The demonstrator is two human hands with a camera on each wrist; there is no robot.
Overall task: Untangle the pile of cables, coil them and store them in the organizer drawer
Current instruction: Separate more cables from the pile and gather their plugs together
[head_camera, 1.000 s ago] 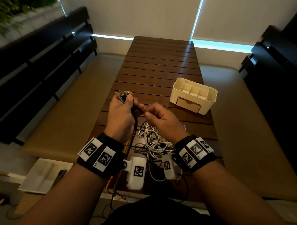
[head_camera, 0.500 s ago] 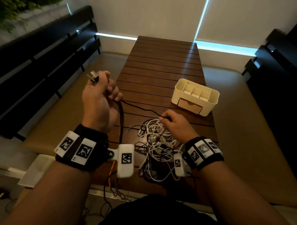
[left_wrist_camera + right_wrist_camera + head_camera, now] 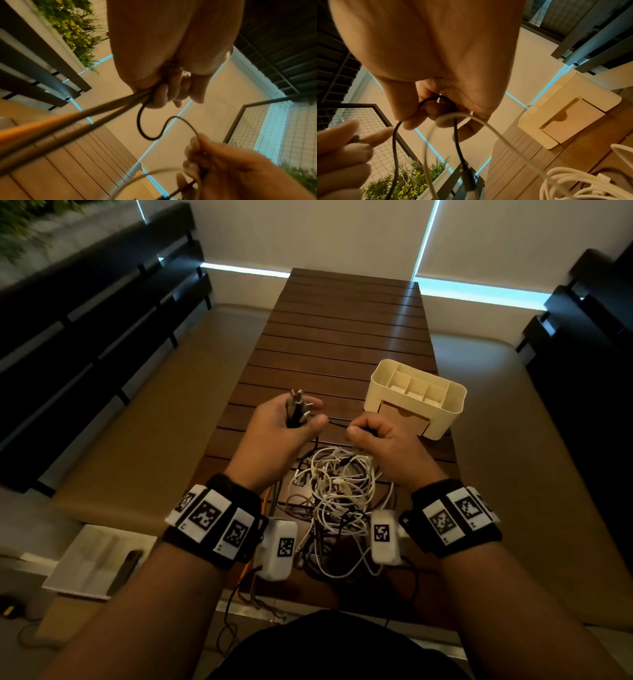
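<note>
Black cable (image 3: 155, 129) between left hand (image 3: 281, 428) and right hand (image 3: 383, 440)

The head view looks down and forward along the dark slatted wooden table (image 3: 342, 344); both wrist views look up, very near the fingers, sharing a thin black cable (image 3: 150, 136) between the hands

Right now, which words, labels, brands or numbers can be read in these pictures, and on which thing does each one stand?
No readable text: no word, brand or number can be made out in any view.
Wristbands: black-and-white square code markers only, no letters legible.
Wrist camera housings: one square code marker each, no words.
Organizer: plain, no label visible.
Object on the floor tray: too dark to read.
</note>
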